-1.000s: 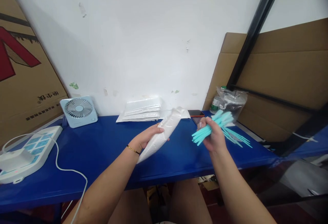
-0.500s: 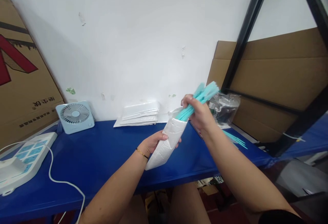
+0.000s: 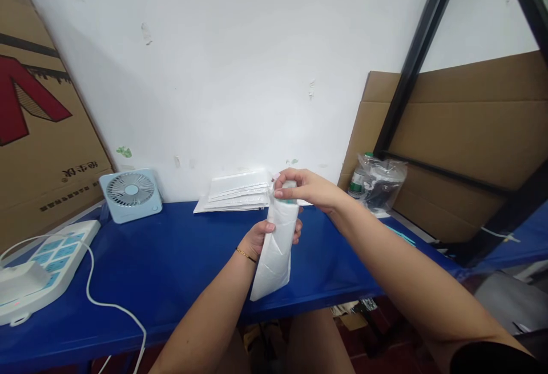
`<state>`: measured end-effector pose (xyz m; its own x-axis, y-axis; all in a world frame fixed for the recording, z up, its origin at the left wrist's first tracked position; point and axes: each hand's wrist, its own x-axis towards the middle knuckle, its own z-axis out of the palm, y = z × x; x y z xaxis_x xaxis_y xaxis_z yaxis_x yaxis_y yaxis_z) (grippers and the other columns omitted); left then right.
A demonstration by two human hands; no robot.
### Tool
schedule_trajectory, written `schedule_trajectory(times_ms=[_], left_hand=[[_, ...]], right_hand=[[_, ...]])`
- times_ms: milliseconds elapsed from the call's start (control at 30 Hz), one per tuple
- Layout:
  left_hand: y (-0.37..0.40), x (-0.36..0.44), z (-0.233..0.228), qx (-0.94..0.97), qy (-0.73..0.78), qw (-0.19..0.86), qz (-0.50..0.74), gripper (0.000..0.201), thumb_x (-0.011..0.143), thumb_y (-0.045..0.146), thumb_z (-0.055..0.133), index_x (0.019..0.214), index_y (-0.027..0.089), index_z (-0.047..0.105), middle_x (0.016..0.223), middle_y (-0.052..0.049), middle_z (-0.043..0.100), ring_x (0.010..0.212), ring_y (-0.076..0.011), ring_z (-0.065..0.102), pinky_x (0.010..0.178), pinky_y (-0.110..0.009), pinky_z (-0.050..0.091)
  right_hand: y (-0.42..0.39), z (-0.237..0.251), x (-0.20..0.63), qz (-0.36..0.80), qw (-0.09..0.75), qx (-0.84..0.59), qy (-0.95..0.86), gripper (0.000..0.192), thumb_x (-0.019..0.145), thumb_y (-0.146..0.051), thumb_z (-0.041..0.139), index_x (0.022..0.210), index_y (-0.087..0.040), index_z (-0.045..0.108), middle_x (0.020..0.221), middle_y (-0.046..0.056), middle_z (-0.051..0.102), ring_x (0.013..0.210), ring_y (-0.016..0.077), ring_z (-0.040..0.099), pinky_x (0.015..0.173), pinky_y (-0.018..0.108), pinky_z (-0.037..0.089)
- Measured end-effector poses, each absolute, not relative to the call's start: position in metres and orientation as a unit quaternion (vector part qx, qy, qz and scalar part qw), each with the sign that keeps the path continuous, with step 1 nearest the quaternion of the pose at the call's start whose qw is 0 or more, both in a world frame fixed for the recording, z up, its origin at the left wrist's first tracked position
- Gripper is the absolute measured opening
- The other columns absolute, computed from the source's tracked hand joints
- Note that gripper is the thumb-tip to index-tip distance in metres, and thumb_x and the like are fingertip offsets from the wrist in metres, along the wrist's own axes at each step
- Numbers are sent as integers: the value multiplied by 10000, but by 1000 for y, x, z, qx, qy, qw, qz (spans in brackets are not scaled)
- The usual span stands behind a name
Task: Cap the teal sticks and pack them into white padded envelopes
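My left hand (image 3: 259,234) is wrapped round the middle of a white padded envelope (image 3: 276,257), which stands nearly upright above the table's front edge. My right hand (image 3: 302,185) is at the envelope's top, thumb and fingers pinched at the left corner of its flap. A bit of teal (image 3: 287,200) shows at the mouth, below my right fingers; whatever else is inside is hidden. Behind my hands, a stack of white padded envelopes (image 3: 235,188) lies against the wall. Some thin teal sticks (image 3: 402,236) lie on the table beyond my right forearm, which partly covers them.
On the blue table (image 3: 184,254) a light blue fan (image 3: 131,194) and a white power strip (image 3: 64,257) with a cable stand at left. A bottle (image 3: 356,183) and a clear plastic bag (image 3: 385,183) are at right. Cardboard (image 3: 466,134) and a black frame (image 3: 400,94) flank the right side.
The teal bundle that stuck out of the envelope has gone down inside it. My right hand has moved left from the bundle to the flap, and the envelope has turned more upright.
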<state>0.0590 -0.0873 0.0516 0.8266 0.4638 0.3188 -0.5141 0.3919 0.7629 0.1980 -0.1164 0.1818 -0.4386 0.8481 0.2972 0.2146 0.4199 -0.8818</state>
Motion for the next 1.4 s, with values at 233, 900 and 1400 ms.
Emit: schedule_trajectory(times_ms=[233,900,1400], left_hand=[[-83,50,49,456,-51,843,280,785,522,428,685,1220,128,486,977,-112,595,840,-217,572,770,-342,408],[-62,39,16,346,3,936,69,341,824,394,511,1009,116,578,653,-27,589,459,-122,586,416,-193,425],[-42,60,-9,259,300,877,271,339,852,411,494,968,104,580,902,-96,615,812,-187,624,718,-301,480]], right_hand=[[-106,177,209,325,384,-419,-755,164,675,-294,690,766,-159,712,605,14,624,556,122,529,518,246,418],[-109,128,241,363,341,-369,-785,267,707,-358,683,904,-182,723,888,52,703,872,228,626,793,343,471],[-10,153,338,272,510,-532,-619,299,684,-437,704,767,-151,670,601,6,624,475,104,511,410,193,370]])
